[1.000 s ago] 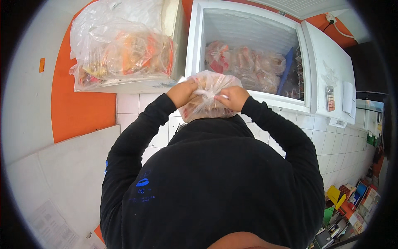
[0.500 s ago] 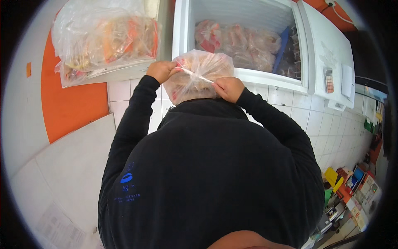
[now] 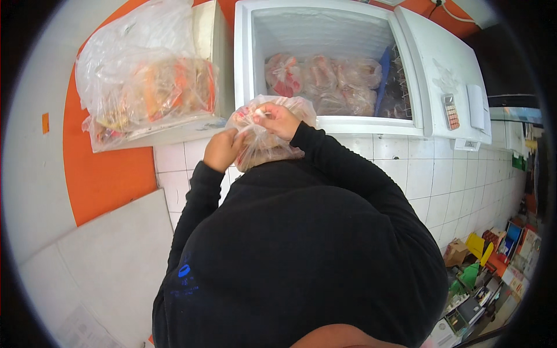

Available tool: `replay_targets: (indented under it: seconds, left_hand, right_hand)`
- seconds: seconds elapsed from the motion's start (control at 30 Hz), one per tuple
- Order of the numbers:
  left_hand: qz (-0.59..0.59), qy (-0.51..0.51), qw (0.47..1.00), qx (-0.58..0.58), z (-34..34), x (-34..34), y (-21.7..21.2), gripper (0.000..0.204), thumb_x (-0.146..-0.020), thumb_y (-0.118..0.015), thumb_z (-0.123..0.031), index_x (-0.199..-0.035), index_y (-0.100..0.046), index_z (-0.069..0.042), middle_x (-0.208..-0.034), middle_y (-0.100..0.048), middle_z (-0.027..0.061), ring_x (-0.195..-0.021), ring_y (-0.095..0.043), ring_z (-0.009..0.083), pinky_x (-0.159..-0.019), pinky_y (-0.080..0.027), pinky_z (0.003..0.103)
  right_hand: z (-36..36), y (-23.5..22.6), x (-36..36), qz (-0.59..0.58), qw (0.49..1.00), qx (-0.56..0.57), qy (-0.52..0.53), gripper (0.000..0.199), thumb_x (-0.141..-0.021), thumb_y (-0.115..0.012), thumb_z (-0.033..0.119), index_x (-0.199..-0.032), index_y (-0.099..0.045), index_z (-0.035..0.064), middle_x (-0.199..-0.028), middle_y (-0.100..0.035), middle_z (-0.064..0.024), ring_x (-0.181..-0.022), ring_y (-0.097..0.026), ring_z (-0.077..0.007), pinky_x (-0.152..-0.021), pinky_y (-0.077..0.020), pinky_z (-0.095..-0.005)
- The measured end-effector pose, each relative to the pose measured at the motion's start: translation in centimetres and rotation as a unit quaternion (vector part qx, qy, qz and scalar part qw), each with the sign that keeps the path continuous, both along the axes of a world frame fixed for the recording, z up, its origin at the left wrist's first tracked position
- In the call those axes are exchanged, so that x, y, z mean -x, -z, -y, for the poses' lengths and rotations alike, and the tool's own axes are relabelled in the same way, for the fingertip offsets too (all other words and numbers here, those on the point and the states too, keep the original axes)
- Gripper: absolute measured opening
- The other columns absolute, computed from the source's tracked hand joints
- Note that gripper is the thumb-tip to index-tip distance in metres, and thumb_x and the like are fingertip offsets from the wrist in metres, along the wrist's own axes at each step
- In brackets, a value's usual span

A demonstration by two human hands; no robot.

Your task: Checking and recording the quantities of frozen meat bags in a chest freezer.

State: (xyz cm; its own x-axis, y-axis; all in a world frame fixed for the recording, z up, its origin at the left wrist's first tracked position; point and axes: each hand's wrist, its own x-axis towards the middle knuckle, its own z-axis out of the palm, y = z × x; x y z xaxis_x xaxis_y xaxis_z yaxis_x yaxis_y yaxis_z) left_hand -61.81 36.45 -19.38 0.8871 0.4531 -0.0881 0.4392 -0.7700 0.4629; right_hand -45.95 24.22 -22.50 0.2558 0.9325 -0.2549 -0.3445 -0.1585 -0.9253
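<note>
A clear plastic bag (image 3: 272, 152) with pale and reddish contents, perhaps meat, is held in front of my body, against the near left corner of the open chest freezer (image 3: 348, 124). My right hand (image 3: 279, 120) pinches the gathered, whitish twisted neck of the bag from above. Just left of and below it, my left hand (image 3: 223, 148) has its fingers closed on the bag's left side. What exactly lies between the left fingertips is partly hidden. Inside the freezer are several similar clear bags (image 3: 325, 81) of pale and red contents.
Left of the freezer, a pale cabinet (image 3: 207, 35) carries large clear plastic bags (image 3: 156, 87) with orange and brown contents. The freezer's raised white lid (image 3: 444, 75) stands on the right. Boxes and clutter (image 3: 478, 255) lie on the far right, past the white tiles (image 3: 394, 174).
My hands were apart, stretching the bag's twisted neck between them. Now my right hand has crossed left to the knot area, and my left hand has dropped lower.
</note>
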Motion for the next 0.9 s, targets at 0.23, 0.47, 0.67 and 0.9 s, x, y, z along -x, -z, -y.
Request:
replay_targets:
  seconds: [0.23, 0.47, 0.67, 0.9]
  left_hand:
    - [-0.017, 0.093, 0.953, 0.289, 2.0, -1.6, -6.6, 0.030, -0.088, -0.052, -0.025, -0.099, -0.062, 0.001, -0.085, -0.063, 0.0120, -0.079, -0.060, 0.0227, -0.075, -0.046, 0.033]
    - [0.244, 0.060, 0.885, 0.391, -1.2, -2.8, -0.4, 0.025, -0.091, -0.046, -0.017, -0.104, -0.060, 0.000, -0.098, -0.054, 0.0089, -0.095, -0.052, 0.0207, -0.088, -0.038, 0.031]
    - [0.134, 0.047, 0.945, 0.296, 1.4, -3.4, 2.9, 0.044, -0.078, -0.064, -0.006, -0.120, -0.049, -0.005, -0.106, -0.054, 0.0091, -0.091, -0.054, 0.0162, -0.074, -0.045, 0.026]
    - [0.097, 0.040, 0.945, 0.309, 0.5, -3.8, 4.4, 0.036, -0.080, -0.064, -0.006, -0.113, -0.050, -0.003, -0.090, -0.057, 0.0050, -0.077, -0.055, 0.0104, -0.070, -0.044, 0.023]
  right_hand:
    - [0.3, 2.4, 0.3, 0.328, 0.921, -0.192, -0.086, 0.036, -0.065, -0.068, 0.005, -0.101, -0.059, 0.0050, -0.099, -0.056, -0.0097, -0.106, -0.048, -0.0248, -0.090, -0.0382, -0.0324]
    - [1.2, 2.1, -0.7, 0.011, 0.997, -0.023, -0.079, 0.024, -0.092, -0.045, 0.020, -0.107, -0.059, 0.0064, -0.094, -0.059, -0.0048, -0.079, -0.056, -0.0138, -0.063, -0.0465, -0.0261]
    - [2.5, 2.9, -2.6, 0.174, 0.980, -0.005, -0.091, 0.024, -0.091, -0.049, 0.021, -0.109, -0.059, 0.0087, -0.094, -0.062, -0.0068, -0.080, -0.060, -0.0136, -0.070, -0.0476, -0.0269]
    - [2.2, 3.7, -3.7, 0.106, 0.994, 0.007, -0.012, 0.024, -0.082, -0.062, 0.011, -0.104, -0.058, 0.0016, -0.084, -0.062, -0.0055, -0.073, -0.060, -0.0127, -0.064, -0.0482, -0.0274]
